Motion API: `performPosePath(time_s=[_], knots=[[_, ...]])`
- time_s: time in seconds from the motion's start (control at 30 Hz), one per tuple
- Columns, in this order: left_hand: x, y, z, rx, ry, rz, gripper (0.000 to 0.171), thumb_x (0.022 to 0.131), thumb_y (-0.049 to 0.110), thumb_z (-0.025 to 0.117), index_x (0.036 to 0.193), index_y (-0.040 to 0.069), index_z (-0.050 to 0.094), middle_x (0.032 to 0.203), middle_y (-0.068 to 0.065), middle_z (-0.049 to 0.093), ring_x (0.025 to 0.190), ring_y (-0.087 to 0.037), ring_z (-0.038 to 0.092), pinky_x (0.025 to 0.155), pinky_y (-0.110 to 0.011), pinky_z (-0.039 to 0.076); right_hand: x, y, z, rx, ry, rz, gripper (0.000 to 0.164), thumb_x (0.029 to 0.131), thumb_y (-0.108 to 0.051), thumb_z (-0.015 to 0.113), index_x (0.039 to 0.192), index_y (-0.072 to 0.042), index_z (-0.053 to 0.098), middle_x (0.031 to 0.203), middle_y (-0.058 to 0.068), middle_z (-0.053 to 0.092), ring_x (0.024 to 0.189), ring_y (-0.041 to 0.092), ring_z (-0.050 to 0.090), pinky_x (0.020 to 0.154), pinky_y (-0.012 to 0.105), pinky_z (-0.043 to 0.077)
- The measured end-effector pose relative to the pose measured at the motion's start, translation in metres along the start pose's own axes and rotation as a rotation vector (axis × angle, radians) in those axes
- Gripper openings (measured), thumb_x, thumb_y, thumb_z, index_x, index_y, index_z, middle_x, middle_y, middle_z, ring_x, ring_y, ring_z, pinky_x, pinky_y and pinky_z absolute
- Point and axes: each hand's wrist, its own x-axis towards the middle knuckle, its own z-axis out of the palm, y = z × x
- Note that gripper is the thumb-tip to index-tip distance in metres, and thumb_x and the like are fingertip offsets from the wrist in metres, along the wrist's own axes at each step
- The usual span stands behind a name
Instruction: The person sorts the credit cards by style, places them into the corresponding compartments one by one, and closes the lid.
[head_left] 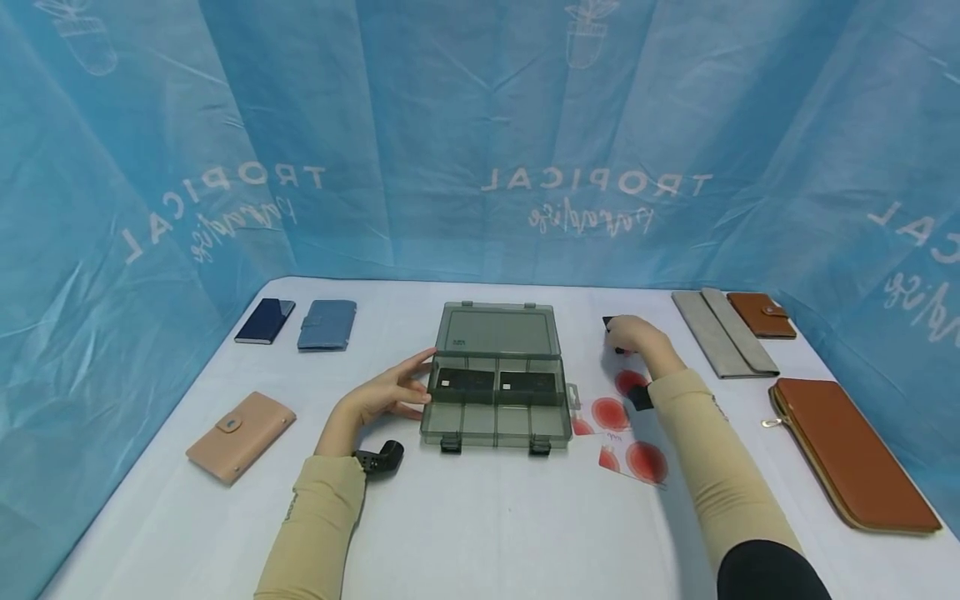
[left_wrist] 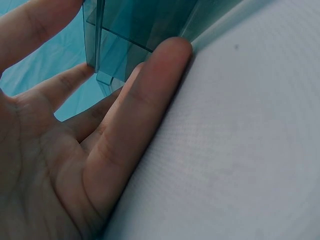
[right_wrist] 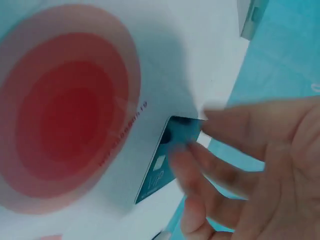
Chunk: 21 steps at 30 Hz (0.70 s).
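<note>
A translucent grey-green compartment box stands with its lid laid back. Two black cards lie in its back compartments. My left hand touches the box's left side with spread fingers; in the left wrist view, fingertips meet the clear wall. Further back on the right, my right hand is over a dark chip card on the white cloth. Its fingers are slightly bent, blurred and partly cover the card; a firm grip is not visible. White sheets with red circles lie nearby.
On the left are a dark blue holder, a blue wallet and a beige wallet. On the right lie a grey folded case, a small brown wallet and a large brown zip wallet. Blue curtains enclose the table.
</note>
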Motion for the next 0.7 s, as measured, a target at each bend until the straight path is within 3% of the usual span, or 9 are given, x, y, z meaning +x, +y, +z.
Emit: performPosePath(time_s=[0.03,0.07,0.13,0.2,0.27,0.3,0.47,0.7], knots=[[0.000,0.000,0.000,0.002,0.002,-0.001,0.086,0.085,0.005,0.061,0.151,0.024,0.009,0.153,-0.018,0.003,0.095,-0.019,0.055,0.085,-0.047,0.050,0.001,0.000,-0.001,-0.006,0.001,-0.012,0.043,0.088,-0.006,0.039,0.128,0.005,0.047,0.122,0.028,0.049,0.104,0.041,0.050,0.093,0.055,0.038],[0.000,0.000,0.000,0.003,0.005,-0.003,0.086,0.085,0.006,0.061,0.151,0.024,0.009,0.153,-0.017,0.003,0.096,-0.020,0.055,0.085,-0.047,0.050,0.002,0.001,-0.002,-0.015,0.003,-0.018,0.050,0.087,-0.002,0.038,0.136,0.003,0.039,0.133,0.029,0.039,0.114,0.043,0.044,0.097,0.056,0.035],[0.000,0.000,0.000,0.005,0.008,-0.006,0.086,0.085,0.006,0.062,0.151,0.024,0.009,0.153,-0.017,0.003,0.097,-0.019,0.054,0.085,-0.047,0.050,0.004,0.005,-0.003,-0.042,-0.001,-0.008,0.064,0.084,0.005,0.040,0.146,-0.002,0.023,0.146,0.028,0.021,0.130,0.048,0.023,0.102,0.067,0.018],[0.000,0.000,0.001,-0.001,0.009,-0.006,0.086,0.085,0.006,0.062,0.151,0.024,0.010,0.153,-0.017,0.003,0.096,-0.020,0.054,0.085,-0.047,0.050,0.009,0.011,-0.004,-0.066,-0.022,-0.028,0.076,0.081,0.010,0.045,0.148,-0.006,0.014,0.150,0.025,0.011,0.134,0.047,0.011,0.100,0.071,0.009],[0.000,0.000,0.001,-0.005,0.011,-0.002,0.086,0.085,0.006,0.062,0.151,0.024,0.010,0.153,-0.017,0.003,0.096,-0.020,0.054,0.085,-0.048,0.050,0.014,0.018,-0.005,-0.045,-0.059,-0.064,0.087,0.076,0.014,0.051,0.149,-0.007,0.009,0.151,0.024,0.005,0.136,0.046,0.004,0.101,0.071,0.009],[0.000,0.000,0.001,-0.005,0.010,0.001,0.086,0.085,0.005,0.061,0.151,0.023,0.010,0.153,-0.017,0.004,0.096,-0.020,0.054,0.085,-0.048,0.050,0.016,0.022,-0.005,-0.012,-0.085,-0.075,0.090,0.075,0.014,0.053,0.149,-0.007,0.007,0.151,0.024,0.002,0.136,0.046,0.001,0.102,0.069,0.015],[0.001,-0.002,0.001,-0.011,0.000,-0.001,0.086,0.084,0.005,0.062,0.151,0.023,0.010,0.153,-0.017,0.004,0.096,-0.020,0.054,0.084,-0.047,0.051,0.017,0.039,-0.006,0.108,-0.163,-0.092,0.090,0.076,0.007,0.056,0.149,-0.005,0.006,0.150,0.027,0.002,0.133,0.046,0.010,0.098,0.056,0.035],[0.000,-0.001,0.000,-0.036,-0.001,0.008,0.087,0.084,0.004,0.062,0.151,0.022,0.009,0.152,-0.018,0.004,0.092,-0.019,0.055,0.084,-0.049,0.050,0.004,0.043,-0.015,-0.032,-0.052,-0.018,0.095,0.071,-0.026,0.077,0.146,-0.006,0.021,0.141,0.032,0.019,0.126,0.052,0.017,0.095,0.069,0.026]])
